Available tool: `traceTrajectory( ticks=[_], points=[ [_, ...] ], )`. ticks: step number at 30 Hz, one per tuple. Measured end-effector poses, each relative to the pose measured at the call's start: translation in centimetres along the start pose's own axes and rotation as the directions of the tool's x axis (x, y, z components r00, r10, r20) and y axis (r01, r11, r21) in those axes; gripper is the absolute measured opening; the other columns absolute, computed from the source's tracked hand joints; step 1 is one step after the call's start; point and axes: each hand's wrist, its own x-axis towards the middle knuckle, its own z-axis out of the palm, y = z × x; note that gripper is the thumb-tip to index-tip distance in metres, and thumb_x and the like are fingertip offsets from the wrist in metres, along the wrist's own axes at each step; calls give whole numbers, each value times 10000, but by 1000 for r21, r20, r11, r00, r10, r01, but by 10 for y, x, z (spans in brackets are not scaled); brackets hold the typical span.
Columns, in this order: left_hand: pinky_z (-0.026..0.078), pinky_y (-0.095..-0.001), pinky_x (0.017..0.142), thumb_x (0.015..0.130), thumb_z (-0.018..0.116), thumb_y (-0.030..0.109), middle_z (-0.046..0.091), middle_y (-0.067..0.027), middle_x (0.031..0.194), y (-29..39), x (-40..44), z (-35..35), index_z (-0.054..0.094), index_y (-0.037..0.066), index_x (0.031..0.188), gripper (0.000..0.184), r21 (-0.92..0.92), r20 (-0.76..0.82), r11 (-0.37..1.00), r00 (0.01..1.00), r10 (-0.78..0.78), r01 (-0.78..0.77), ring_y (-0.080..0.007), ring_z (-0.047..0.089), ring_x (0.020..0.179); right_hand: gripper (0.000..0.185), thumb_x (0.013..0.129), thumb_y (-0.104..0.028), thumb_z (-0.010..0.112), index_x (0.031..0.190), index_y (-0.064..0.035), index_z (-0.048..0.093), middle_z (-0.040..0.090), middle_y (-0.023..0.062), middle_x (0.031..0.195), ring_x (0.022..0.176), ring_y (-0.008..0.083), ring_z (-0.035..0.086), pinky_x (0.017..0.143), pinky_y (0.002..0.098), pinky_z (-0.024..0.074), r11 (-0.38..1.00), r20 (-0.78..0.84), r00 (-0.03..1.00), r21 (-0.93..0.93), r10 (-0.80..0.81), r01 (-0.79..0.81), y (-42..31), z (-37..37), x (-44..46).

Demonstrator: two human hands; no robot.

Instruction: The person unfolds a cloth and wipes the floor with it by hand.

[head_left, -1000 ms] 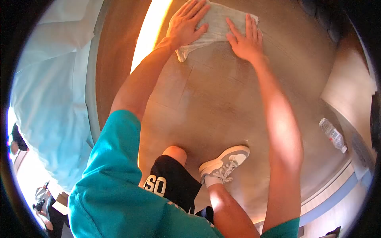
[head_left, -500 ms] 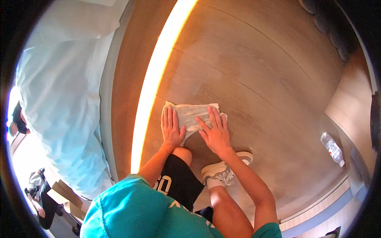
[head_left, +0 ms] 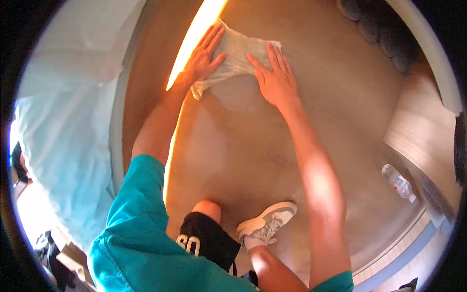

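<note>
A thin, pale cloth [head_left: 238,54] lies spread on the wooden floor [head_left: 253,146], far out in front of me. My left hand [head_left: 205,56] rests flat on the cloth's left side, fingers extended, beside a bright strip of sunlight. Flat on the right part of the cloth is my right hand [head_left: 277,80], its fingers stretched and the thumb spread. Between the two hands the cloth is creased, and one corner trails below my left wrist. Both arms reach forward nearly straight.
A pale sheet [head_left: 68,141] hangs along the left. On the right, a clear plastic bottle [head_left: 400,184] lies on the floor near a curved edge. Dark rounded padding [head_left: 377,31] sits at the upper right. My shoe [head_left: 267,221] stands on the floor below.
Both hands have slid forward, away from my body, and the cloth has moved with them across the floor. The cloth now looks more skewed, and my arms are more extended.
</note>
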Motion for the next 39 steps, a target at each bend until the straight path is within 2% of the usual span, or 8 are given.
traceTrajectory(
  ticks=[3, 6, 13, 16, 20, 24, 32, 39],
  points=[
    [196, -444, 1310, 1034, 558, 408, 304, -129, 1714, -3, 58, 26, 320, 82, 1650, 737, 235, -101, 970, 991, 90, -64, -295, 245, 1597, 445, 1113, -342, 448, 1549, -404, 514, 170, 122, 1756, 1607, 315, 200, 1289, 508, 223, 998, -44, 997, -29, 58, -59, 29, 0, 28],
    [202, -443, 1308, 999, 595, 415, 311, -139, 1710, -2, 50, 15, 350, 74, 1637, 764, 167, -62, 976, 987, 149, -137, -305, 256, 1593, 444, 1114, -328, 448, 1549, -373, 525, 164, 156, 1750, 1601, 347, 206, 1279, 540, 228, 998, -35, 997, -14, 67, -68, 13, -2, -12],
    [200, -531, 1292, 745, 809, 310, 306, -222, 1695, 136, -155, -32, 400, -31, 1581, 991, 54, 285, 983, 940, -186, 177, -404, 247, 1584, 530, 1086, -378, 520, 1606, -306, 447, 135, 187, 1751, 1603, 398, 176, 1259, 605, 219, 986, 301, 953, 166, -38, -13, -48, -28, -193],
    [241, -518, 1278, 852, 691, 419, 385, -173, 1664, 209, -270, -18, 481, -6, 1538, 834, 72, 324, 984, 930, -175, 160, -366, 340, 1546, 565, 1069, -395, 550, 1614, -299, 434, 133, 178, 1754, 1610, 387, 160, 1250, 626, 220, 971, 417, 909, 224, -19, -82, -78, -26, -284],
    [240, -527, 1280, 866, 654, 416, 386, -207, 1654, 214, -278, -17, 461, -26, 1547, 834, 43, 339, 993, 933, -119, 111, -383, 320, 1556, 595, 1057, -401, 569, 1608, -216, 441, 126, 234, 1740, 1604, 425, 150, 1244, 636, 216, 977, 412, 911, 187, 15, -101, -91, -20, -296],
    [203, -529, 1290, 897, 635, 392, 352, -207, 1676, 167, -217, -15, 404, -18, 1586, 834, 13, 286, 998, 956, -66, 65, -376, 292, 1573, 622, 1042, -358, 594, 1562, -50, 449, 100, 371, 1688, 1575, 528, 123, 1232, 664, 191, 982, 226, 972, 161, 60, -98, -101, 7, -214],
    [224, -446, 1296, 987, 607, 367, 271, -184, 1713, 30, -24, -13, 262, 5, 1645, 826, 61, 22, 985, 987, -160, 158, -377, 231, 1591, 645, 1068, -354, 545, 1642, -140, 344, 56, 314, 1718, 1594, 467, 119, 1258, 632, 157, 991, -132, 985, -51, 115, -123, -53, 28, 13],
    [243, -425, 1294, 1022, 577, 386, 266, -164, 1720, 6, 19, 1, 275, 15, 1641, 783, 48, -96, 996, 993, -70, 75, -342, 242, 1592, 587, 1085, -313, 514, 1634, -156, 377, 112, 279, 1725, 1604, 433, 126, 1268, 606, 160, 999, -99, 995, -39, 28, -32, -21, 19, 35]
  ],
)
